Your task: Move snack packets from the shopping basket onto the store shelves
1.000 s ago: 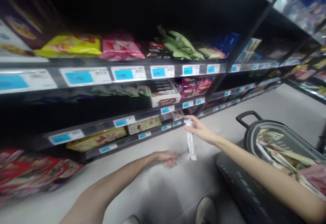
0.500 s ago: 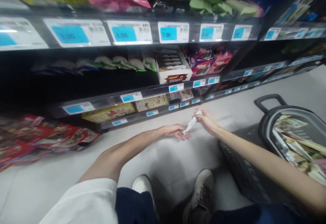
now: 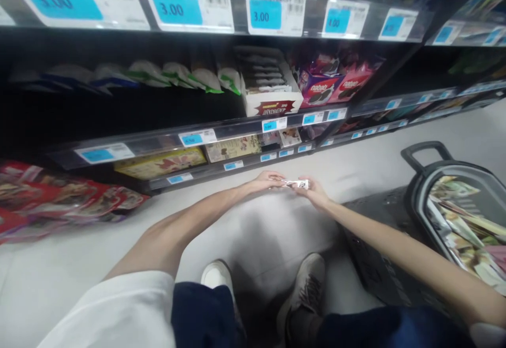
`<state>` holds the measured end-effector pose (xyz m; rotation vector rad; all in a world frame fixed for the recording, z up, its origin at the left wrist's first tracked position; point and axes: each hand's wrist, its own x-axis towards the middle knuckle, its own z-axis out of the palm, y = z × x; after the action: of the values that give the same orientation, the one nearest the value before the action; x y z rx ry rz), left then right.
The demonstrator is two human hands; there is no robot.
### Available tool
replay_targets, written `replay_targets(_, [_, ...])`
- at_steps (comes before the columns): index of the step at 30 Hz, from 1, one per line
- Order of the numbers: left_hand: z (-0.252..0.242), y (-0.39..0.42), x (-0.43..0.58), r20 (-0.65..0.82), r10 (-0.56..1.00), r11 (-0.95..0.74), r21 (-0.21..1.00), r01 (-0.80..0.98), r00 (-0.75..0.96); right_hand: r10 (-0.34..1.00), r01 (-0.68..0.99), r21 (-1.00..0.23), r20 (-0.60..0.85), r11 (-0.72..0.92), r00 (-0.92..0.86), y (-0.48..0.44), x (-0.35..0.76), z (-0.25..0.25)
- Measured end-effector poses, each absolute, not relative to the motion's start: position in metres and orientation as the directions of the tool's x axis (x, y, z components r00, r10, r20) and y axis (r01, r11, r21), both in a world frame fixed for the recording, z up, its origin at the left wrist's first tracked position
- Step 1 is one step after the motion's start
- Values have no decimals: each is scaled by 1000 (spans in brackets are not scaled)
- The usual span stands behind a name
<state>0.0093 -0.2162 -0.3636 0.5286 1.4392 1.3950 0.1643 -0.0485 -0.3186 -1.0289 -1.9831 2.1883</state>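
Note:
Between my hands is a small, narrow white snack packet (image 3: 295,184) with dark print, lying almost level above the floor. My left hand (image 3: 270,180) has its fingers closed on the left end. At the other end, my right hand (image 3: 314,191) pinches the packet. On the shelf in front stands an open white box (image 3: 272,103) holding a row of similar-looking slim packets. Purple and pink boxes of biscuits (image 3: 319,88) stand just right of it, and white-and-green packets (image 3: 205,79) lie to its left.
A dark shopping basket (image 3: 421,200) with a raised handle stands on the floor at my right, filled with packaged goods. Red snack bags (image 3: 67,200) lie low at the left. Shelf edges with price labels (image 3: 274,124) run across the front.
The packet has turned from slanting to nearly level. My left hand has moved up and closed on its end, while my right hand has lowered slightly. The view has tilted downward.

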Motion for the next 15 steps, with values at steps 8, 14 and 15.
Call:
replay_targets(8, [-381,-216,10,-438,807,243,857,-454,-396,425,493,-854,-513,-165,-746,-47,192,-343])
replay_targets(14, [-383,-213,10,-467,801,206,802,-560,-374,465,504,-852,-505,-138,-727,-40,187,-349])
replay_targets(15, [-383,-213,10,-466,801,197,798,-570,-376,469,497,-856,-499,-140,-728,-39,187,-349])
